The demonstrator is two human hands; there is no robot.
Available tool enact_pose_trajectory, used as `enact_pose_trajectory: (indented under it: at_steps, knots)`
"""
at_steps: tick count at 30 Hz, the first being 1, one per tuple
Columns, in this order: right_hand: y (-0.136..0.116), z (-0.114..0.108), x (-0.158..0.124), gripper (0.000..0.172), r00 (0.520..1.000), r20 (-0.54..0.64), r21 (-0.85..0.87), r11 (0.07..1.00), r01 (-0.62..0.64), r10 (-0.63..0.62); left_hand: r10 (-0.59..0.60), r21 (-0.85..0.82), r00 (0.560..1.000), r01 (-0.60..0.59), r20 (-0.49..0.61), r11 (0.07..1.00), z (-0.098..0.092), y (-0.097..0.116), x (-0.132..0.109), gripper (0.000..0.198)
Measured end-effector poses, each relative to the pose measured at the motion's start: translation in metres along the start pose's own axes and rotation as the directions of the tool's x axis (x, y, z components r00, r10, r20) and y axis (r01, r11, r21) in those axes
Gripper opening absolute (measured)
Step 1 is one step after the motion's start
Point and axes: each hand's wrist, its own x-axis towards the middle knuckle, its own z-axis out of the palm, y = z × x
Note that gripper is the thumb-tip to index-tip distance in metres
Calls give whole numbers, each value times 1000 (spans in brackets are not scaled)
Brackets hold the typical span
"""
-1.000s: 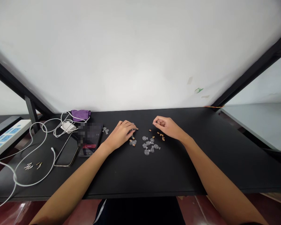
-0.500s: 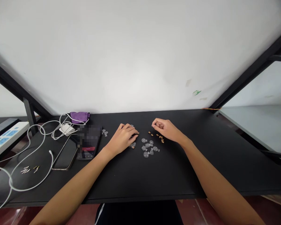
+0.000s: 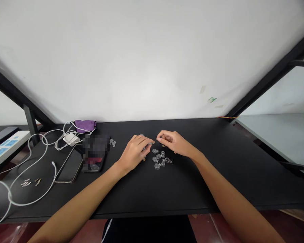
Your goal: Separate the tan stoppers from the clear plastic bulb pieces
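My left hand (image 3: 136, 152) is closed in a pinch around a tiny clear bottle (image 3: 149, 144), whose brown cork end pokes out at the fingertips. Facing it, my right hand (image 3: 175, 143) has its fingers curled together; whatever lies between thumb and forefinger is too small to make out. Several clear miniature bottles (image 3: 157, 166) of differing shapes lie loose on the black table just below and between the hands. A small cork (image 3: 163, 145) shows under my right fingers, while the other corks there are mostly hidden. Beneath my left palm, a corked piece (image 3: 144, 159) partly shows.
Two more clear bottles (image 3: 112, 143) lie to the left, beside a dark phone (image 3: 93, 165) and a second phone (image 3: 69, 167). A white cable (image 3: 30, 204), charger (image 3: 71, 138), purple pouch (image 3: 85, 126) and small metallic bits (image 3: 26, 183) occupy the left side of the table (image 3: 147, 199).
My right hand has moved left, over the corks and close to my left fingertips. My left hand has shifted slightly right, its pinched bottle now showing more clearly.
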Motion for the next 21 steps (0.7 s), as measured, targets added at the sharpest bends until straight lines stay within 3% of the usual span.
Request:
enact_pose_trajectory:
  at_steps: [3,9,21]
  knots:
    - [-11,9,-1,32,997,64,47,998,42,-45,19,-36,999,-20,-49,999,3,3,-2,15]
    - [-16,12,-1,33,995,73,91,994,59,-66,16,-37,997,-19,-75,999,6,2,-3,17]
    - [-17,7,-1,32,992,123,-19,999,33,-30,-20,-54,998,16,-62,998,8,1,-3,13]
